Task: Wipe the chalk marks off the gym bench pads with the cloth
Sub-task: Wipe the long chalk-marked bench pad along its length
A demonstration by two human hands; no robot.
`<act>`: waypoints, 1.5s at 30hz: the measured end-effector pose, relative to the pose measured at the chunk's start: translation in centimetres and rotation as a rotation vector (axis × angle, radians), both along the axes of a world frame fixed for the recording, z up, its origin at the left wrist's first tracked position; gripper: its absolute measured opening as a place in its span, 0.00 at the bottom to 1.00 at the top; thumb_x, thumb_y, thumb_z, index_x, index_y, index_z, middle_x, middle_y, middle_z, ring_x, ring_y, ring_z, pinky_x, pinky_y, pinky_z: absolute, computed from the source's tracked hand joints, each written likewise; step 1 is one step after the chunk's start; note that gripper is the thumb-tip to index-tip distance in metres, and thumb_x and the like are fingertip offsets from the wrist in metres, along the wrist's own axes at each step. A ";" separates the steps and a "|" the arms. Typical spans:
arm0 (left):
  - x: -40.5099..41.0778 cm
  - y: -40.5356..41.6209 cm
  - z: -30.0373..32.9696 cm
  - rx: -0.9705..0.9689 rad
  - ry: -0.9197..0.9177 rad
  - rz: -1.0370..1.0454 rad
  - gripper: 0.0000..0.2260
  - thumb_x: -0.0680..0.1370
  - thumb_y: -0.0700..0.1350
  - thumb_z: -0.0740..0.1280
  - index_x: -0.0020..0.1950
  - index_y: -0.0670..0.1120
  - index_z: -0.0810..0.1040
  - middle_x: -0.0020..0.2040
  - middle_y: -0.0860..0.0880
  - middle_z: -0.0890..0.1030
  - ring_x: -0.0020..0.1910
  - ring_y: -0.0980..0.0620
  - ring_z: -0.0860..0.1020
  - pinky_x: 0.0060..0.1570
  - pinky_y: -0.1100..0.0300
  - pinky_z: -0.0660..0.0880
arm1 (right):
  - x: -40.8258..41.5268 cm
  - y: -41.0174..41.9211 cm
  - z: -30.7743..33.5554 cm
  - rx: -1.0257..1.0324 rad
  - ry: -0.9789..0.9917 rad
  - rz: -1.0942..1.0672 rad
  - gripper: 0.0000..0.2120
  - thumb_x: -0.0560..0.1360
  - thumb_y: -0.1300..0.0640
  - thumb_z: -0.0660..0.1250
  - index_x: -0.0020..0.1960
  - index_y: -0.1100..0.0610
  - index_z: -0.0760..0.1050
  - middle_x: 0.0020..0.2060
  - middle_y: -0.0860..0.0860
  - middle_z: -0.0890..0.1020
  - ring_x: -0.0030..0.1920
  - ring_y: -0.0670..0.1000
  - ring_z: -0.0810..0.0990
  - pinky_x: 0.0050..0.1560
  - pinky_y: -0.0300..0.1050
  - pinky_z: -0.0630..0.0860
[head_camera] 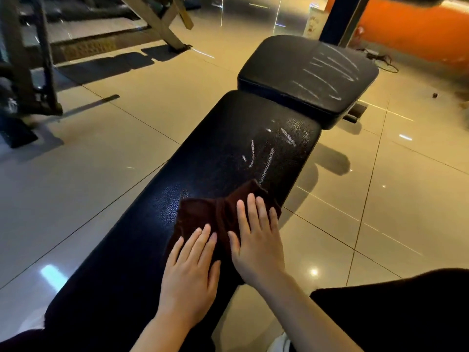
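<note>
A long black bench pad (142,250) runs from the bottom left up toward the centre. White chalk marks (264,156) streak its far end. Beyond it sits a shorter black seat pad (286,64), with chalk streaks (330,72) across its right half. A dark brown cloth (203,212) lies flat on the long pad, just short of the chalk. My left hand (189,273) presses the cloth's near left part with straight fingers. My right hand (256,240) lies flat on the cloth's right part, fingers straight and spread.
Glossy beige floor tiles (101,174) surround the bench. A dark metal rack frame (30,72) stands at the far left. An orange wall (411,26) and a cable on the floor (380,59) are at the far right. My dark-clothed leg (396,313) is at the bottom right.
</note>
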State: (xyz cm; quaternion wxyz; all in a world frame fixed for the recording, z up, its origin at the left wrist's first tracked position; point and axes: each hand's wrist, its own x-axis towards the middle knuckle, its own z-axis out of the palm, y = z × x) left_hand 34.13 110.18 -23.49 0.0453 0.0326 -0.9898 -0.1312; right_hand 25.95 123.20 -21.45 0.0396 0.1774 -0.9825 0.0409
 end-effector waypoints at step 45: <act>2.2 -1.3 -3.9 -0.053 0.016 0.107 0.26 0.83 0.58 0.42 0.77 0.45 0.56 0.76 0.46 0.61 0.76 0.49 0.54 0.73 0.52 0.46 | 0.3 -2.8 -1.3 0.045 0.025 0.054 0.33 0.79 0.38 0.48 0.77 0.56 0.60 0.77 0.56 0.61 0.77 0.56 0.56 0.75 0.58 0.47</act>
